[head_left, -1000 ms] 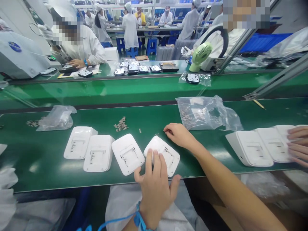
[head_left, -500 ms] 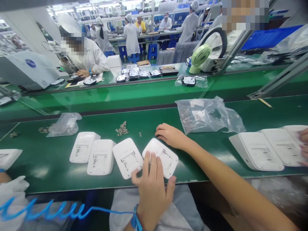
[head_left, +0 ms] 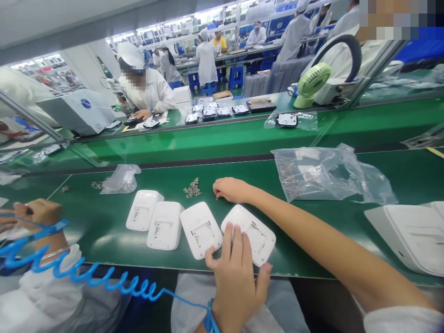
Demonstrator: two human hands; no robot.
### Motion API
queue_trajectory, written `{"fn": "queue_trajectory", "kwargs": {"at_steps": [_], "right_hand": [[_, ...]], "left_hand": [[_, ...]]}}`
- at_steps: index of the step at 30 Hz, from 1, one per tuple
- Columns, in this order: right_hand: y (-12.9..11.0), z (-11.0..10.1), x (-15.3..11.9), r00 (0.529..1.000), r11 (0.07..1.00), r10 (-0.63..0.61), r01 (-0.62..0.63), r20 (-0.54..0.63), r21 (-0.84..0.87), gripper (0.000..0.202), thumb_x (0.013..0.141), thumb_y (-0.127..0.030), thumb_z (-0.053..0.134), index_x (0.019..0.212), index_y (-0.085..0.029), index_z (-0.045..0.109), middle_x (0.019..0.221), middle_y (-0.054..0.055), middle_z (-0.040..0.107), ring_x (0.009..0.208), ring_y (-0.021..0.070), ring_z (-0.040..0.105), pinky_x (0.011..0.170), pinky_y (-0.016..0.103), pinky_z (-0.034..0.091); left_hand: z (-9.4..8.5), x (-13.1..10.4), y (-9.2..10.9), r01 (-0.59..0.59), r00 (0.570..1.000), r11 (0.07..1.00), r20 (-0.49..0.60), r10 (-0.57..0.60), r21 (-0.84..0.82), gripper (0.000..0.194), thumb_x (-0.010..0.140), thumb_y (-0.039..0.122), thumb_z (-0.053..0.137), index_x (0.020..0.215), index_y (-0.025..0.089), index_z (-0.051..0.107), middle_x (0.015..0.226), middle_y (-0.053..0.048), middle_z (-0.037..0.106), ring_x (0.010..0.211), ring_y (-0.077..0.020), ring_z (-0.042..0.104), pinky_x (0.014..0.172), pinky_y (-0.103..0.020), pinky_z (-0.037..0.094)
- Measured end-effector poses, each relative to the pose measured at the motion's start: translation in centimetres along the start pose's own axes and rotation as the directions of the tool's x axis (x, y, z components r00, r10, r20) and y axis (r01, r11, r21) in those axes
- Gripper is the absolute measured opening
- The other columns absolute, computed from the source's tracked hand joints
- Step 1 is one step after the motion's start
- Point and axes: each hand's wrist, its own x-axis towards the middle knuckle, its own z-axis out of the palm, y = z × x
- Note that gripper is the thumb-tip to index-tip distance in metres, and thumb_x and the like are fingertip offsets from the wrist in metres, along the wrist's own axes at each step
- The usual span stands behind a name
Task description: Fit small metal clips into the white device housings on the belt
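Note:
My left hand (head_left: 239, 277), a blue band at its wrist, lies palm down with fingers stretched out on a white plastic housing (head_left: 262, 232). Its thumb is off the housing's near edge. The housing has a recessed compartment facing up. Beyond it, my right hand (head_left: 231, 189) rests low over the bench, fingers closed at the tips on a small metal piece, mostly hidden. A pile of small metal pieces (head_left: 193, 188) lies to its left. Another white housing (head_left: 201, 230) touches the first one on the left, its little finger side beside my hand.
Two more white housings (head_left: 144, 209) stand further left, and others (head_left: 409, 236) at the right. Clear plastic bags (head_left: 326, 173) lie on the green bench (head_left: 104, 249). A blue coiled cord (head_left: 104, 280) crosses the lower left. A co-worker's hand (head_left: 45, 215) is at the left edge.
My right hand has moved left and its fingertips have come down where a loose small metal piece lay. My left hand stays on the housing. The view has shifted and tilted.

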Motion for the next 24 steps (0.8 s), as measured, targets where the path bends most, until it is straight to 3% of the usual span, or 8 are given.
{"fn": "queue_trajectory", "kwargs": {"at_steps": [4,9,13,16,19,24], "right_hand": [[1.0,-0.2,-2.0,0.993,0.998,0.069,-0.069,-0.097,0.002,0.01,0.096,-0.018,0.056,0.092,-0.018,0.065,0.096,0.007,0.068,0.087,0.019,0.062,0.077,0.029,0.044],[2.5,-1.1,-5.0,0.978,0.992,0.129,-0.129,-0.167,0.012,0.017,0.096,-0.017,0.054,0.102,-0.019,0.07,0.114,0.01,0.064,0.099,0.0205,0.063,0.085,0.031,0.046],[1.7,-1.3,-7.4,0.991,0.993,0.084,-0.074,-0.109,0.095,0.014,0.096,-0.023,0.058,0.093,-0.02,0.071,0.095,0.005,0.069,0.088,0.0176,0.064,0.081,0.029,0.045],[0.2,-0.6,-8.1,0.973,0.977,0.206,-0.199,-0.104,0.072,0.014,0.092,-0.032,0.065,0.089,-0.019,0.069,0.085,0.004,0.068,0.079,0.018,0.062,0.07,0.029,0.042],[-0.8,0.3,-8.1,0.948,0.955,0.296,-0.294,-0.113,0.033,0.008,0.091,-0.023,0.064,0.087,-0.017,0.068,0.091,0.007,0.068,0.083,0.0195,0.062,0.069,0.029,0.041],[-0.4,0.6,-8.7,0.953,0.96,0.271,-0.257,-0.133,0.116,0.025,0.09,-0.007,0.051,0.105,-0.016,0.069,0.1,0.01,0.07,0.09,0.0205,0.064,0.08,0.033,0.046]], "left_hand": [[0.1,0.1,0.0,0.004,1.0,1.0,-0.017,-0.004,-0.027,0.052,0.096,0.052,0.046,0.133,0.019,0.061,0.15,-0.009,0.053,0.135,-0.0334,0.049,0.094,-0.05,0.025],[0.2,0.0,-0.2,0.003,0.999,0.999,-0.033,-0.004,-0.045,0.049,0.098,0.05,0.043,0.132,0.019,0.06,0.15,-0.009,0.053,0.135,-0.0319,0.05,0.094,-0.051,0.025],[0.1,-0.2,-0.6,-0.032,0.997,0.996,-0.076,0.026,-0.08,0.047,0.098,0.048,0.045,0.131,0.019,0.06,0.145,-0.01,0.058,0.131,-0.0304,0.054,0.094,-0.05,0.025],[0.0,-0.3,-0.7,-0.047,0.995,0.995,-0.097,0.039,-0.086,0.046,0.098,0.046,0.046,0.132,0.018,0.06,0.142,-0.011,0.06,0.129,-0.0303,0.056,0.094,-0.049,0.026],[-0.1,-0.2,-0.7,-0.051,0.995,0.995,-0.09,0.043,-0.081,0.046,0.098,0.045,0.045,0.131,0.018,0.061,0.141,-0.011,0.061,0.128,-0.0309,0.057,0.095,-0.048,0.026],[-0.2,-0.2,-0.5,-0.047,0.996,0.994,-0.075,0.04,-0.1,0.045,0.097,0.044,0.047,0.129,0.016,0.063,0.14,-0.012,0.062,0.128,-0.0322,0.057,0.096,-0.047,0.027]]}}
